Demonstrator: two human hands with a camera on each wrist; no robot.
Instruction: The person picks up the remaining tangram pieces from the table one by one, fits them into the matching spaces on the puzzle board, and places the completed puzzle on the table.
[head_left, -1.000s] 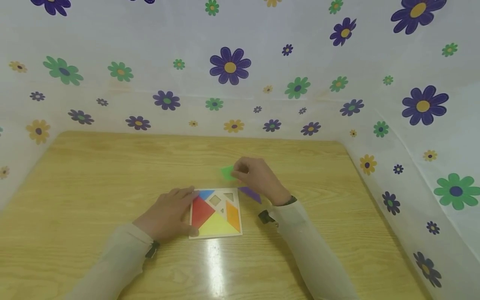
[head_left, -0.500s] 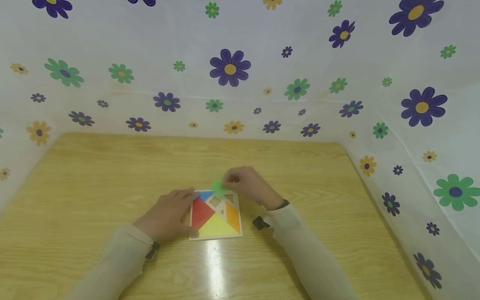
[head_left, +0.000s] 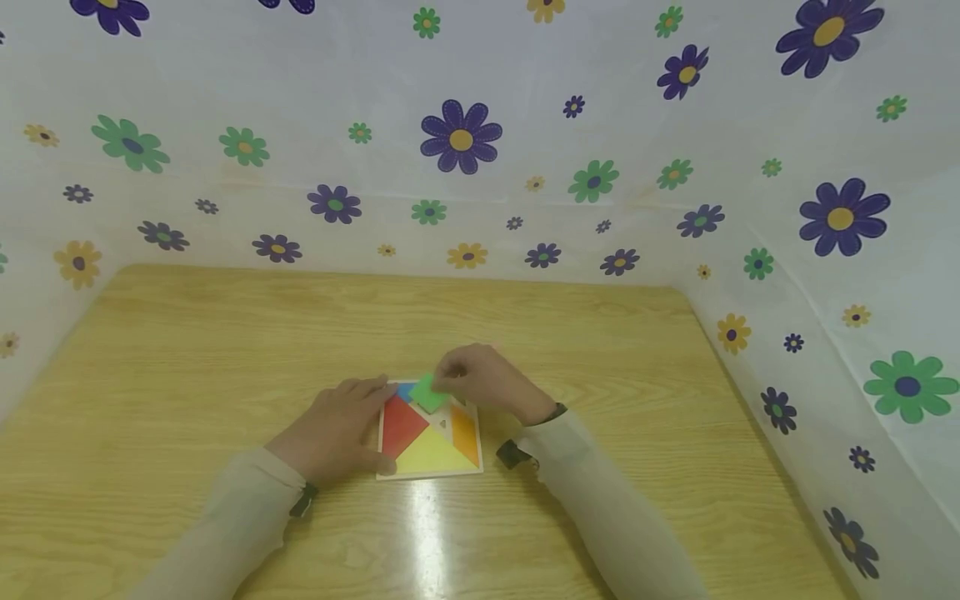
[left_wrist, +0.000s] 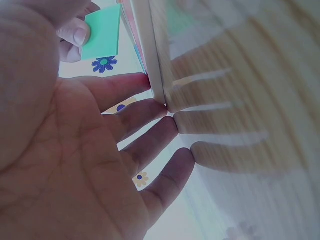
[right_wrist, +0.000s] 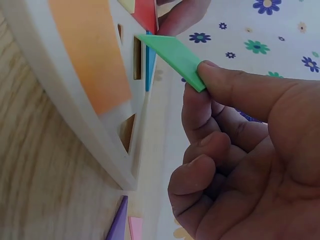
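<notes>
My right hand (head_left: 487, 379) pinches a green square tangram piece (head_left: 427, 393) between thumb and index finger, over the far part of a pale puzzle board (right_wrist: 80, 120). In the right wrist view the piece (right_wrist: 175, 57) tilts, one corner close to a square hole. Along the board's left side rests my left hand (head_left: 333, 433), its thumb at the near corner and its fingertips touching the edge. Set in the board are a red piece (head_left: 402, 427), a yellow triangle (head_left: 433, 454), an orange parallelogram (head_left: 463, 435) and a partly covered blue piece (head_left: 405, 391).
Beside the board, in the right wrist view, lie a purple piece (right_wrist: 118, 222) and a pink piece (right_wrist: 135, 227); my right hand hides them from the head view. A flower-printed white cloth (head_left: 390, 100) borders the wooden table (head_left: 225, 333) at the back and sides.
My right hand has carried the green square left and nearer, from beyond the board to over its far part. The left hand has stayed at the board's left side.
</notes>
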